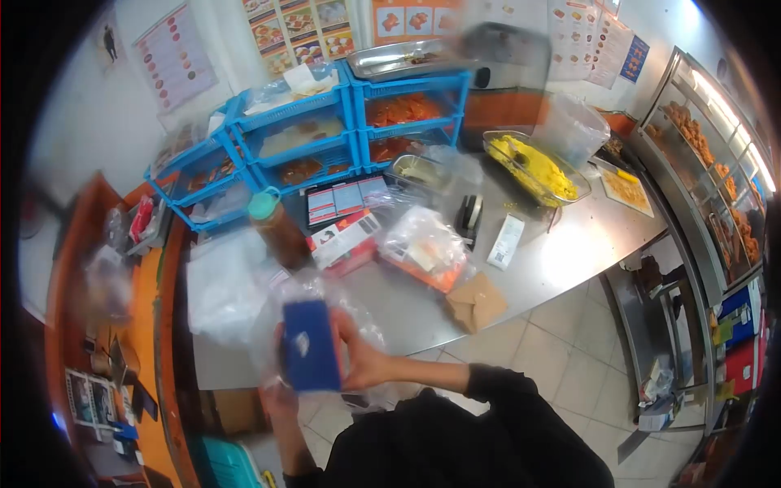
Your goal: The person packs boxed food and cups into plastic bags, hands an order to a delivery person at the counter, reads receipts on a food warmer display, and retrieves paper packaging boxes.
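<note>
A dark blue box (pixel 309 346) with a small pale mark stands between my hands at the near edge of the steel table. My right hand (pixel 364 358) grips its right side, fingers closed around the edge. On the left and below, my left hand (pixel 281 396) holds the box too, partly hidden behind it and blurred. Around and behind the box spreads a clear plastic bag (pixel 264 337). Just beyond stand a brown bottle with a green lid (pixel 278 232) and a red-and-white carton (pixel 345 244).
Blue stacked trays (pixel 354 150) of food line the back. A metal tray of yellow food (pixel 533 171), a tape dispenser (pixel 469 215), a white printed slip (pixel 506 241) and a brown paper bag (pixel 476 302) lie on the steel table (pixel 561 252). At right stands a glass food display (pixel 708 163).
</note>
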Action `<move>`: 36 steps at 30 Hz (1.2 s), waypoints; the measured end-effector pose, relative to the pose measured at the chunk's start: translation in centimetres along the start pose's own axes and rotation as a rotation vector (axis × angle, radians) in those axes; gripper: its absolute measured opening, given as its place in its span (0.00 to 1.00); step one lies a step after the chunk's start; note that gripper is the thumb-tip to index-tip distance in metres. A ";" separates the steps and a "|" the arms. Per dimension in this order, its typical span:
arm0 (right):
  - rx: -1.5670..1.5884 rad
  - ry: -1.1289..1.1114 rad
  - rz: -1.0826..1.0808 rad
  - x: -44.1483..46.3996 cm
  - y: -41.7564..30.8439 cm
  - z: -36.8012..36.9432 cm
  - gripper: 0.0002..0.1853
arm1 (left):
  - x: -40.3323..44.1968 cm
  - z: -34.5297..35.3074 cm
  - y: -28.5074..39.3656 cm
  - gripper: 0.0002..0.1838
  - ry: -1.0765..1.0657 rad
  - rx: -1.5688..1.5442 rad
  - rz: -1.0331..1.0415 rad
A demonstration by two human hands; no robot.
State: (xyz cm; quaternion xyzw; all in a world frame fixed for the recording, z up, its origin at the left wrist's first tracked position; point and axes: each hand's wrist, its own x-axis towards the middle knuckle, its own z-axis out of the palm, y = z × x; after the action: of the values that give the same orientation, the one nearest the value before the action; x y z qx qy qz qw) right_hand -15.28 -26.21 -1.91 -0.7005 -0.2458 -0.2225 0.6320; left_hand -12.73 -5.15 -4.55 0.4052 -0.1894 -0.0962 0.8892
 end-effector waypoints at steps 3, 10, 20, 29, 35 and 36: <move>-0.279 -0.228 0.012 0.5 1.5 2.4 0.51 | 0.4 0.3 4.9 0.14 0.095 0.345 -0.046; -0.423 -0.329 0.017 4.6 0.4 1.8 0.51 | 5.4 -3.4 6.8 0.34 -0.018 0.232 0.103; -0.216 -0.194 0.206 6.2 0.2 6.0 0.64 | 3.7 -7.6 2.7 0.45 0.119 -0.082 -0.037; -0.760 -0.439 0.142 4.2 1.3 10.8 0.45 | 1.3 -4.6 8.3 0.08 -0.132 0.203 -0.060; -0.540 -0.420 0.220 6.9 0.6 6.2 0.50 | 5.3 -5.9 7.9 0.12 0.050 0.135 0.139; -0.382 -0.338 0.321 7.0 0.5 5.1 0.51 | 5.8 -6.5 7.1 0.17 0.112 0.112 0.151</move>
State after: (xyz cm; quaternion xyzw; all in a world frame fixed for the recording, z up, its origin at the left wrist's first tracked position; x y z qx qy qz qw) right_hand -9.46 -20.78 1.52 -0.8636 -0.1875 -0.0424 0.4662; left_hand -4.61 2.06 -1.56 0.4438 -0.1744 0.0049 0.8790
